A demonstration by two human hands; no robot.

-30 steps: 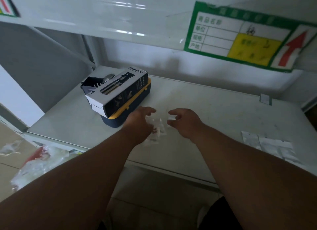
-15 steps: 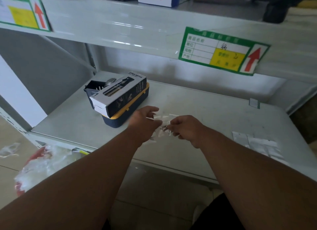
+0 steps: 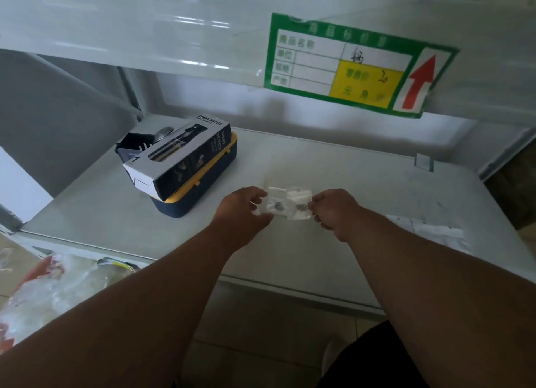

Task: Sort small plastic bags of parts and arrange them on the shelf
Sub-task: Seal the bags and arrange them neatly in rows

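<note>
Small clear plastic bags of parts (image 3: 287, 203) are held just above the white shelf (image 3: 333, 260), stretched between both hands. Dark little parts show through the plastic. My left hand (image 3: 242, 213) grips the bags' left end and my right hand (image 3: 333, 211) pinches the right end. More flat clear bags (image 3: 429, 231) lie on the shelf at the right, near its front edge.
A black spray-bottle box (image 3: 179, 158) lies on a navy and yellow case (image 3: 200, 190) at the shelf's left. The upper shelf with a green label (image 3: 356, 68) hangs overhead. A clear sack of goods (image 3: 49, 289) sits on the floor at lower left.
My hands closed on the bags, lifted them slightly off the shelf and drew apart, spreading the bags between them. The camera view shifted up then down again.
</note>
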